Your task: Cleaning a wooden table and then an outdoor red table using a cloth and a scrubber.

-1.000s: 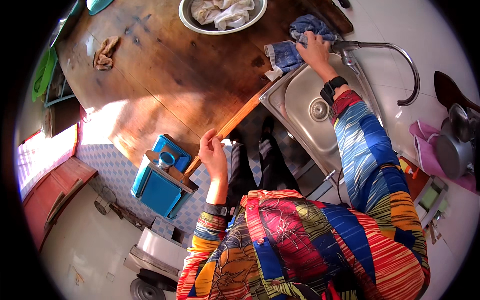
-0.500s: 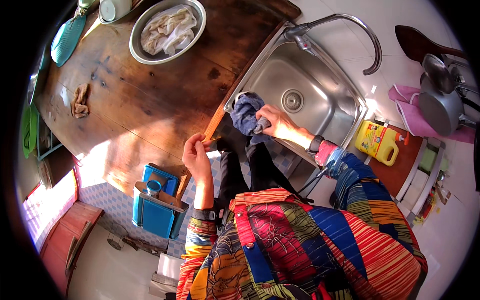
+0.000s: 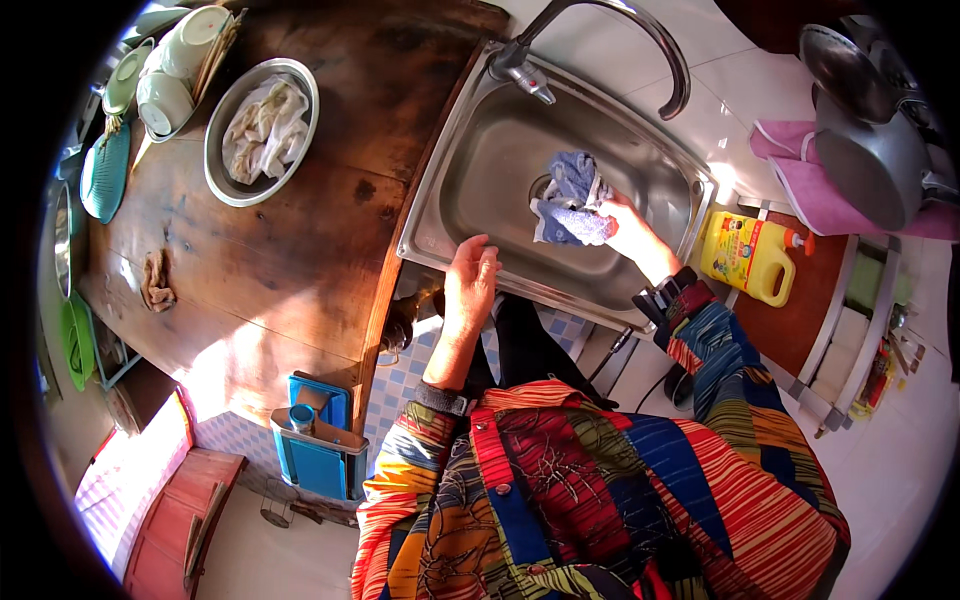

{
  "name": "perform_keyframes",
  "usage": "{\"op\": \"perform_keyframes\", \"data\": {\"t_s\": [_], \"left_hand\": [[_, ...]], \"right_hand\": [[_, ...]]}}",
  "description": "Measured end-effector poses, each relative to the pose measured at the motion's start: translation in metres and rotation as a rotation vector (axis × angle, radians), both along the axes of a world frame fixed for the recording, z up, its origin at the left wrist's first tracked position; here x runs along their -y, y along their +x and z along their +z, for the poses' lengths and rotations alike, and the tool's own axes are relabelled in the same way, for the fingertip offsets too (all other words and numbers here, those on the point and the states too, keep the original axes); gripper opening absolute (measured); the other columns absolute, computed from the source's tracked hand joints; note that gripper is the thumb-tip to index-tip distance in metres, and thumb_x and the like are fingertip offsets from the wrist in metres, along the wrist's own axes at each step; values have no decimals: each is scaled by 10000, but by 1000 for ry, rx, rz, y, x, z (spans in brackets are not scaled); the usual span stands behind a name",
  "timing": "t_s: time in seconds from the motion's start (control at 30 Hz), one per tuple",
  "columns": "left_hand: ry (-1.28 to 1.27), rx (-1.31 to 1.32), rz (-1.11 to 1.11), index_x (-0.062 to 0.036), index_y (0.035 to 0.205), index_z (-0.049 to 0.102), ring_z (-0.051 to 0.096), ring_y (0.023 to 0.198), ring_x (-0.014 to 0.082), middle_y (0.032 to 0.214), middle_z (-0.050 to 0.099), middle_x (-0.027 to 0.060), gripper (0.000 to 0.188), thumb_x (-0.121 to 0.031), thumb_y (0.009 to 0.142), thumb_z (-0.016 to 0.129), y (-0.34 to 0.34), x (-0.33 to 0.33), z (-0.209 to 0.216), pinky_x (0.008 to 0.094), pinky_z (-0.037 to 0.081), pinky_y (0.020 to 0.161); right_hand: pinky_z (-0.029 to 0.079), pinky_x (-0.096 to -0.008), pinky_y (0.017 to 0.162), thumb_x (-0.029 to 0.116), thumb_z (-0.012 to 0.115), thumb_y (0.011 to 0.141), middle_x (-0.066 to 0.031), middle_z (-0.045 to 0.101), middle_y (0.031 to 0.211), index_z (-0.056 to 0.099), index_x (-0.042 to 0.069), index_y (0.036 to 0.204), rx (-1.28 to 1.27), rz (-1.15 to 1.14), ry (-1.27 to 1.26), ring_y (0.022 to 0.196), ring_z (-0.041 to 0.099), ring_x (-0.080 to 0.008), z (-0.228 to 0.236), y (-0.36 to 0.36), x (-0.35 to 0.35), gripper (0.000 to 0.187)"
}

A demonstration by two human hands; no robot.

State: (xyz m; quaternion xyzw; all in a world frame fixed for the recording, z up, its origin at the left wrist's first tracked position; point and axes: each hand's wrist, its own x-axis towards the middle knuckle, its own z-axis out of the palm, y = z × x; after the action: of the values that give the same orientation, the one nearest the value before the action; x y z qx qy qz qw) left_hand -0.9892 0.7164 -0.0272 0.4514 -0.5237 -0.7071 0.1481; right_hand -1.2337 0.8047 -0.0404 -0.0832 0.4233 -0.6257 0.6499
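Observation:
A bunched blue-grey cloth (image 3: 572,200) is over the steel sink (image 3: 480,130), covering part of the drain. My right hand (image 3: 632,236) grips the cloth at its right side, fingers closed on it. Whether its lower folds touch the sink's bottom, I cannot tell. By the sink's near left rim is my left hand (image 3: 472,278), holding nothing, its fingers loosely bent and apart. Above the sink's far side arches a chrome tap (image 3: 640,15); no water shows coming from it.
On the wooden table (image 3: 290,260) at left are a metal basin (image 3: 213,150) of pale cloths, a crumpled brown rag (image 3: 157,282) and stacked bowls (image 3: 165,100). A yellow jug (image 3: 745,255) stands right of the sink, with pans (image 3: 865,165) beyond. Blue containers (image 3: 318,460) hang at the table's near edge.
My right hand has carried the cloth from the sink's left front edge to over the basin of the sink. My left hand has moved right, toward the sink rim. The view has shifted.

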Motion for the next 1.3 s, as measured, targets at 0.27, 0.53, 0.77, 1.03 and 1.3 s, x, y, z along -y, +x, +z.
{"op": "perform_keyframes", "data": {"t_s": [0.27, 0.53, 0.77, 1.03, 1.3], "left_hand": [[-291, 5, -14, 23, 1262, 417, 564, 951, 185, 1054, 571, 175, 617, -250, 791, 706, -68, -3, 15, 293, 449, 826], [-398, 149, 63, -62, 907, 665, 554, 816, 243, 921, 531, 109, 110, -71, 799, 649, -72, -9, 11, 296, 455, 715], [-775, 329, -93, -79, 1036, 633, 455, 1126, 352, 1238, 448, 186, 278, -32, 763, 615, -78, -1, -23, 400, 412, 899], [-352, 351, -50, -35, 1063, 590, 575, 889, 272, 1039, 546, 157, 283, -51, 783, 552, -62, -13, -55, 358, 474, 774], [-111, 364, -57, -17, 1050, 600, 638, 823, 241, 1011, 594, 146, 270, -111, 802, 551, -68, -24, -67, 329, 497, 760]], "right_hand": [[445, -360, 928, 130, 517, 809, -122, 563, 1166, 431, -7, 1260, 123, 52, 41, 1060, 558, -222, 29, 12, 12, 480], [473, -341, 865, 187, 526, 864, -99, 618, 1013, 543, 17, 1028, -13, -175, 364, 929, 599, -202, -48, -48, -25, 237], [475, -454, 849, 155, 498, 881, -169, 553, 1086, 502, -50, 1000, 33, -162, 333, 957, 574, -324, -118, -81, -87, 237], [422, -430, 843, 216, 669, 717, -160, 518, 1140, 491, 69, 1144, -1724, 430, 368, 1038, 505, -330, -124, -34, -29, 485], [446, -458, 767, 115, 589, 756, -201, 601, 1006, 467, 58, 1105, -1445, 901, 392, 914, 583, -382, -145, -36, -15, 374]]}}
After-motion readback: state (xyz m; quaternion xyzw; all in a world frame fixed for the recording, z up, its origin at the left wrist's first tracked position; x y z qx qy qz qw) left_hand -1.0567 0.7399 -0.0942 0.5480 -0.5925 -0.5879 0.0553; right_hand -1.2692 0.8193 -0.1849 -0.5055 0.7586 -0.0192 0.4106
